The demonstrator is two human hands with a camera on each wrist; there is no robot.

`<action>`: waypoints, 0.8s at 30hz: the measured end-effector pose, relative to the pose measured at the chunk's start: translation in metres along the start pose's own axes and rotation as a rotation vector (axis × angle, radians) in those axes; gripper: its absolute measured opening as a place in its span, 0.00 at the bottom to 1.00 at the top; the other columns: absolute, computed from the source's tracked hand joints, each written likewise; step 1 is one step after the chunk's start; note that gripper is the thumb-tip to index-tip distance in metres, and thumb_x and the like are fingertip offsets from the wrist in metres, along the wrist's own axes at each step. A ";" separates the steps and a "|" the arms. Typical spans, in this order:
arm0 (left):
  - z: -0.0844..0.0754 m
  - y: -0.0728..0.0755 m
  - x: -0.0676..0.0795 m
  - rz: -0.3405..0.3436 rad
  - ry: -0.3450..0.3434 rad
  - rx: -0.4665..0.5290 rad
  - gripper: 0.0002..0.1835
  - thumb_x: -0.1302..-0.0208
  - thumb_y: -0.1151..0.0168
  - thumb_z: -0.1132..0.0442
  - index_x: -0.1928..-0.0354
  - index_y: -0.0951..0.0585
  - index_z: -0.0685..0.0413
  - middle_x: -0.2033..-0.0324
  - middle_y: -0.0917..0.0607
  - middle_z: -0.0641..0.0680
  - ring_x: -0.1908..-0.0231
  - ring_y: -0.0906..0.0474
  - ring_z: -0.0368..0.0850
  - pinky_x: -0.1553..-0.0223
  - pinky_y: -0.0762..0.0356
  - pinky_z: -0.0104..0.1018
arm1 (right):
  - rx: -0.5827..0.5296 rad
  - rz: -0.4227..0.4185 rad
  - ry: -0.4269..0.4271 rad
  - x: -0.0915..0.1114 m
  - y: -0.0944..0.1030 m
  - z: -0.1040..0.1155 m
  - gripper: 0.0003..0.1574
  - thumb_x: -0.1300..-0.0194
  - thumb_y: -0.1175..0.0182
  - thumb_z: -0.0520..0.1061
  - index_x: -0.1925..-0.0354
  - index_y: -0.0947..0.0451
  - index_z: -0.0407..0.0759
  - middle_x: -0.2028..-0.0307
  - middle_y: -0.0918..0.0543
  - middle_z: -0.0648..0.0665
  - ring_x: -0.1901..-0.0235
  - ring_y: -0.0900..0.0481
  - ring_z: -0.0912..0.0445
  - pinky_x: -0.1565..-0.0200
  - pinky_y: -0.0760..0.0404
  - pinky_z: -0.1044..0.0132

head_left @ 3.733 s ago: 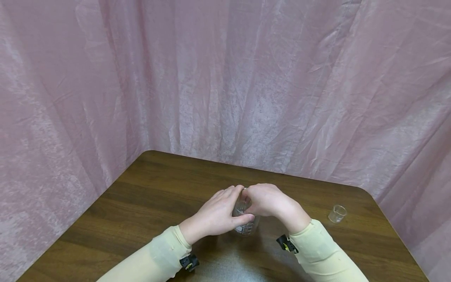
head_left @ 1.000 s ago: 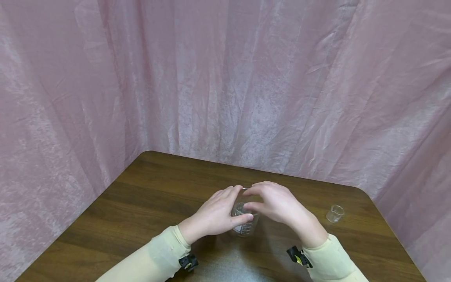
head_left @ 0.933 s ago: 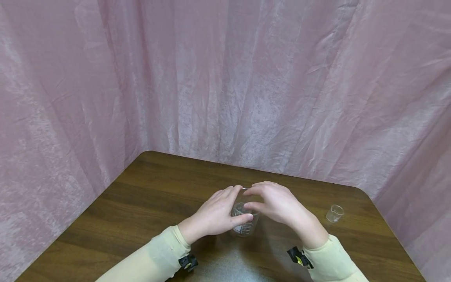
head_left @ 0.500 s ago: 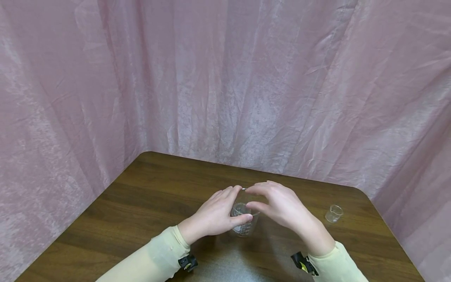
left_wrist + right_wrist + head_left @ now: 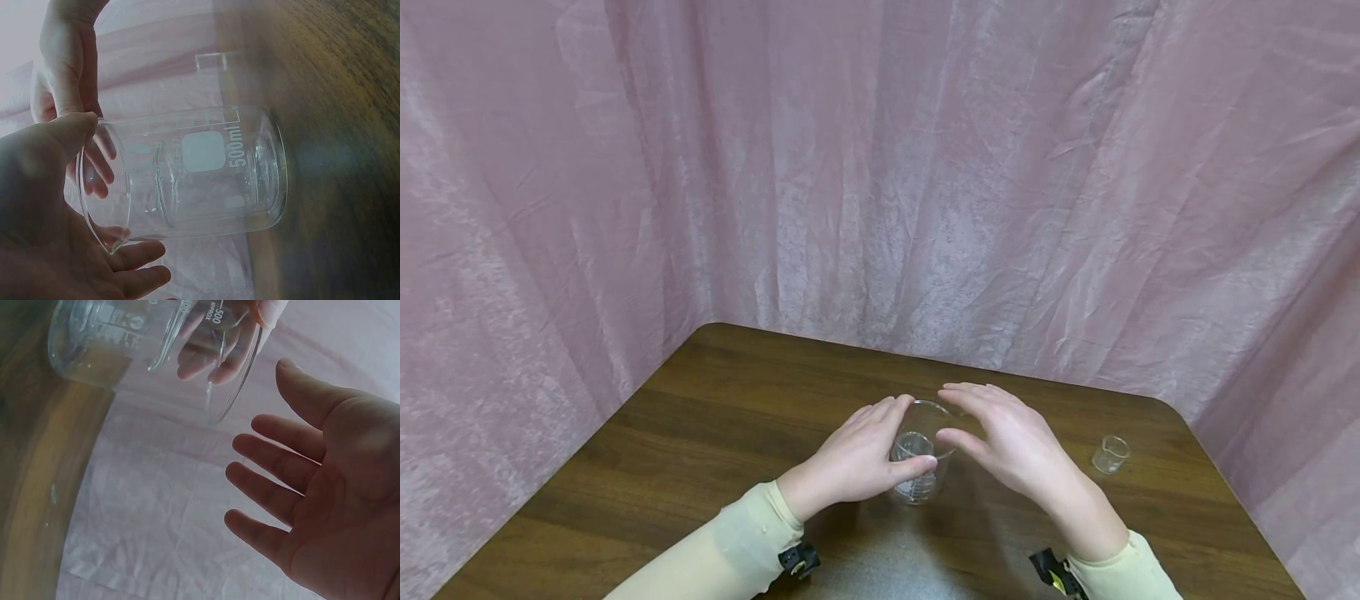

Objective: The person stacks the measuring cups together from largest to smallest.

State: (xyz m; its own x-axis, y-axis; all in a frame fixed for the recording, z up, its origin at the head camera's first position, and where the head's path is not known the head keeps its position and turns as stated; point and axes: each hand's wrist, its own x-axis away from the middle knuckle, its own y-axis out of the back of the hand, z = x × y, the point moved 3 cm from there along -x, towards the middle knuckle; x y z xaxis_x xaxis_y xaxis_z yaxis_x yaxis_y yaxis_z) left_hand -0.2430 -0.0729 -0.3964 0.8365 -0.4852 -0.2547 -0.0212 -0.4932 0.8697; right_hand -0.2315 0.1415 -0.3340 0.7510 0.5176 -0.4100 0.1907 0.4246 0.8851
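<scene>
A large clear glass beaker (image 5: 934, 479), marked 500ml in the left wrist view, stands upright on the wooden table. A smaller glass beaker (image 5: 187, 187) sits inside it, near the bottom. My left hand (image 5: 861, 454) holds the large beaker around its rim from the left, thumb on the near side and fingers on the far side. To the right of that rim is my right hand (image 5: 1007, 437), apart from the glass. Its fingers are spread and nothing lies between them, as the right wrist view (image 5: 337, 481) shows of this hand.
A tiny glass beaker (image 5: 1110, 455) stands on the table (image 5: 715, 433) to the right, beyond the right hand. Pink curtains (image 5: 865, 183) hang behind and along both sides of the table.
My right hand, earlier with its fingers in the large beaker's mouth, has drawn out to the right and spread its fingers. The left hand keeps its hold on the rim.
</scene>
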 end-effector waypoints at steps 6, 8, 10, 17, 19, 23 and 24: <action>0.000 0.001 0.000 -0.007 -0.004 -0.002 0.50 0.26 0.35 0.29 0.19 0.34 0.59 0.31 0.20 0.58 0.31 0.23 0.56 0.24 0.31 0.55 | 0.022 -0.009 -0.027 0.007 0.002 -0.005 0.40 0.28 0.24 0.58 0.25 0.20 0.44 0.26 0.20 0.46 0.25 0.25 0.43 0.28 0.25 0.38; 0.000 0.001 0.000 -0.004 -0.001 0.002 0.50 0.26 0.35 0.30 0.18 0.34 0.59 0.29 0.21 0.59 0.30 0.24 0.57 0.23 0.32 0.56 | 0.029 -0.014 -0.038 0.010 0.003 -0.007 0.42 0.28 0.24 0.59 0.24 0.21 0.44 0.25 0.21 0.45 0.24 0.26 0.42 0.28 0.26 0.37; 0.000 0.001 0.000 0.001 0.002 0.005 0.50 0.26 0.35 0.30 0.18 0.34 0.59 0.28 0.22 0.60 0.29 0.25 0.57 0.23 0.33 0.56 | 0.034 -0.016 -0.048 0.012 0.004 -0.009 0.43 0.28 0.25 0.59 0.23 0.23 0.44 0.24 0.22 0.44 0.23 0.28 0.41 0.27 0.27 0.36; 0.000 0.000 0.000 0.000 0.004 0.010 0.50 0.26 0.35 0.30 0.18 0.34 0.58 0.29 0.21 0.59 0.29 0.24 0.57 0.23 0.32 0.56 | 0.034 0.018 -0.087 0.017 0.004 -0.018 0.48 0.27 0.26 0.61 0.19 0.28 0.43 0.20 0.28 0.42 0.19 0.35 0.41 0.24 0.32 0.36; -0.001 0.001 0.000 -0.005 0.000 0.009 0.49 0.26 0.34 0.31 0.19 0.34 0.58 0.30 0.20 0.59 0.30 0.24 0.57 0.24 0.31 0.55 | 0.031 0.022 -0.093 0.019 0.005 -0.020 0.50 0.27 0.26 0.62 0.19 0.29 0.43 0.20 0.29 0.41 0.18 0.36 0.41 0.23 0.33 0.35; -0.001 0.000 0.000 -0.016 -0.012 0.005 0.49 0.26 0.34 0.31 0.19 0.33 0.59 0.32 0.20 0.58 0.32 0.22 0.56 0.25 0.30 0.55 | 0.028 0.031 -0.104 0.021 0.007 -0.024 0.51 0.27 0.27 0.63 0.17 0.31 0.43 0.18 0.31 0.41 0.17 0.38 0.40 0.23 0.35 0.35; -0.001 0.000 0.000 -0.016 -0.013 0.003 0.49 0.26 0.33 0.32 0.19 0.33 0.59 0.32 0.20 0.58 0.32 0.22 0.56 0.25 0.30 0.55 | 0.029 0.035 -0.106 0.021 0.007 -0.024 0.52 0.27 0.27 0.63 0.17 0.32 0.43 0.18 0.31 0.41 0.17 0.39 0.40 0.22 0.35 0.36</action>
State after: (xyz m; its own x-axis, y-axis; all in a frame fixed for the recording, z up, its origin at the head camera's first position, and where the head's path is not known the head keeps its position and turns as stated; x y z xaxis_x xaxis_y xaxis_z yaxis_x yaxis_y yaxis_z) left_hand -0.2424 -0.0723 -0.3957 0.8297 -0.4861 -0.2743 -0.0092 -0.5033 0.8641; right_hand -0.2294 0.1736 -0.3420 0.8196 0.4498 -0.3548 0.1801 0.3856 0.9049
